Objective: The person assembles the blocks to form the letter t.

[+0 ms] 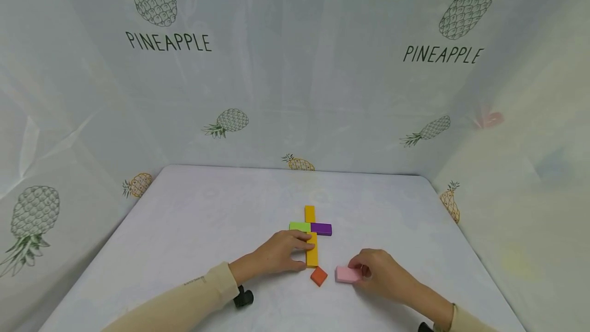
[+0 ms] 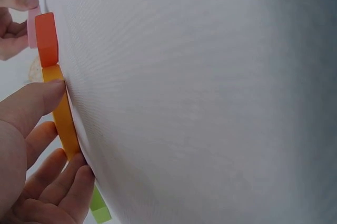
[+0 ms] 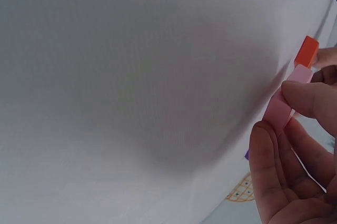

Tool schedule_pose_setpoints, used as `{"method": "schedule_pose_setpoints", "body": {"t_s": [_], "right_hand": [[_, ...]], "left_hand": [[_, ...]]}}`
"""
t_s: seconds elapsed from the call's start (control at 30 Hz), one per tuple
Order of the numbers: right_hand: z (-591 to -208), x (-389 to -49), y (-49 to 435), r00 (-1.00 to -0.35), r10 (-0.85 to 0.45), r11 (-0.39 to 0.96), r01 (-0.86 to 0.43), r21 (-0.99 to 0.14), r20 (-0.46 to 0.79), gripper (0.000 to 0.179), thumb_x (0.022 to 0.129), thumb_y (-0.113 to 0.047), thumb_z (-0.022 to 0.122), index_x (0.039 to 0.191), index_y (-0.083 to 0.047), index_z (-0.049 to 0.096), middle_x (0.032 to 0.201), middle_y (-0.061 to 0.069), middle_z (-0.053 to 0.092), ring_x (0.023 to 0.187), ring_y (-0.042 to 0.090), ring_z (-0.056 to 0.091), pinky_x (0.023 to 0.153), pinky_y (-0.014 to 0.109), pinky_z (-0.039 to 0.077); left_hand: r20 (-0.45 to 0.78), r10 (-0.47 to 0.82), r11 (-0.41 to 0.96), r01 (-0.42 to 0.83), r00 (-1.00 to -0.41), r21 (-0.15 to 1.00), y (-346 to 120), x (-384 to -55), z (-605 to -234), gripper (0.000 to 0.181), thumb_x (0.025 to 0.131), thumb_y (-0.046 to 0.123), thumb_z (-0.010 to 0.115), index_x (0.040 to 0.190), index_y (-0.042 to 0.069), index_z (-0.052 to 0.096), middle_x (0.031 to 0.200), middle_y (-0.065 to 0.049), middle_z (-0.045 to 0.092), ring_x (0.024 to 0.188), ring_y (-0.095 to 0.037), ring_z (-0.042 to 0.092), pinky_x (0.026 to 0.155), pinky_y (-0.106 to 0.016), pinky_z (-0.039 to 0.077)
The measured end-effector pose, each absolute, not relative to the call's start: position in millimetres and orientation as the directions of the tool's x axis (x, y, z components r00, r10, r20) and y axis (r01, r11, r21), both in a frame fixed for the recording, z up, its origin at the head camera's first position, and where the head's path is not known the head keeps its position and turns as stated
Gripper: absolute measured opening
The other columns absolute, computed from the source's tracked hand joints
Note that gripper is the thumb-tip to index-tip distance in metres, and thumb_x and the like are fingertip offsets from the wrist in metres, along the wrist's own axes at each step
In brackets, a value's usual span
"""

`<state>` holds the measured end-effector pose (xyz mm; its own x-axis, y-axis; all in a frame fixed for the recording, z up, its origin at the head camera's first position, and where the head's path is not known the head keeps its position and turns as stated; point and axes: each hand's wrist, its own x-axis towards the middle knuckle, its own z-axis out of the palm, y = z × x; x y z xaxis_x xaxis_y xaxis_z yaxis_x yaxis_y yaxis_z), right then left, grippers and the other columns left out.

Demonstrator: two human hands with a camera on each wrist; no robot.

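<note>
My left hand point(image 1: 282, 254) rests along the left side of a long yellow block point(image 1: 312, 257), its thumb by the near end and its fingertips touching farther up. With thumb and fingers, my right hand point(image 1: 384, 275) pinches a pink block point(image 1: 343, 274) to the right of an orange block point(image 1: 319, 276). That orange piece lies turned like a diamond just below the yellow block's near end. In the right wrist view, thumb and fingertips hold the pink block point(image 3: 277, 111) from opposite sides.
Beyond the long yellow block, a green block point(image 1: 299, 226) and a purple block point(image 1: 321, 229) form a crossbar. A shorter yellow block point(image 1: 310, 213) extends upward from it. The white table point(image 1: 207, 209) is bordered by a pineapple-print curtain point(image 1: 295, 65).
</note>
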<state>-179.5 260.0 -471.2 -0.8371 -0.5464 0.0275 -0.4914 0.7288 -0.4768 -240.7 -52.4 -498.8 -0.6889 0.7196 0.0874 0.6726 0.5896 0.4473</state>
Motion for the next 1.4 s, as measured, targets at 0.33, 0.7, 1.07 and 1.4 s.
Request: {"method": "schedule_pose_setpoints", "body": {"t_s": [0.33, 0.7, 1.07, 1.4], "right_hand": [[-475.4, -174.9, 253.1, -0.834, -0.551, 0.722, -0.472, -0.506, -0.008, 0.025, 0.083, -0.01, 0.09, 0.105, -0.015, 0.08, 0.087, -0.018, 0.064, 0.077, 0.0, 0.055, 0.068, 0.02, 0.053], [-475.7, -171.9, 245.8, -0.819, -0.574, 0.706, -0.495, -0.507, 0.002, 0.025, 0.083, -0.011, 0.091, 0.105, -0.016, 0.081, 0.088, -0.018, 0.064, 0.077, -0.001, 0.054, 0.068, 0.019, 0.053], [-479.8, -171.6, 242.2, -0.816, -0.578, 0.71, -0.508, -0.487, 0.008, 0.025, 0.083, -0.014, 0.091, 0.105, -0.016, 0.081, 0.085, -0.018, 0.062, 0.075, -0.002, 0.052, 0.065, 0.018, 0.05], [-479.3, -171.0, 240.8, -0.816, -0.578, 0.708, -0.511, -0.487, 0.016, 0.025, 0.082, -0.015, 0.091, 0.105, -0.017, 0.081, 0.084, -0.018, 0.061, 0.074, -0.002, 0.051, 0.064, 0.018, 0.05]], "left_hand": [[0.09, 0.718, 0.585, 0.669, -0.69, 0.458, -52.5, -243.0, -501.8, 0.051, 0.092, 0.03, 0.086, 0.139, 0.02, 0.072, 0.152, 0.005, 0.061, 0.14, -0.016, 0.056, 0.116, -0.041, 0.048], [0.09, 0.718, 0.585, 0.669, -0.69, 0.458, -53.1, -243.2, -501.9, 0.051, 0.091, 0.03, 0.086, 0.139, 0.021, 0.072, 0.152, 0.005, 0.061, 0.14, -0.016, 0.056, 0.116, -0.041, 0.048], [0.083, 0.715, 0.589, 0.662, -0.694, 0.464, -52.6, -242.1, -500.2, 0.051, 0.092, 0.031, 0.086, 0.14, 0.021, 0.072, 0.152, 0.005, 0.06, 0.141, -0.016, 0.056, 0.117, -0.042, 0.047], [0.088, 0.716, 0.59, 0.668, -0.693, 0.453, -52.3, -243.3, -501.4, 0.051, 0.092, 0.031, 0.086, 0.14, 0.02, 0.072, 0.152, 0.005, 0.061, 0.141, -0.016, 0.056, 0.117, -0.042, 0.047]]}}
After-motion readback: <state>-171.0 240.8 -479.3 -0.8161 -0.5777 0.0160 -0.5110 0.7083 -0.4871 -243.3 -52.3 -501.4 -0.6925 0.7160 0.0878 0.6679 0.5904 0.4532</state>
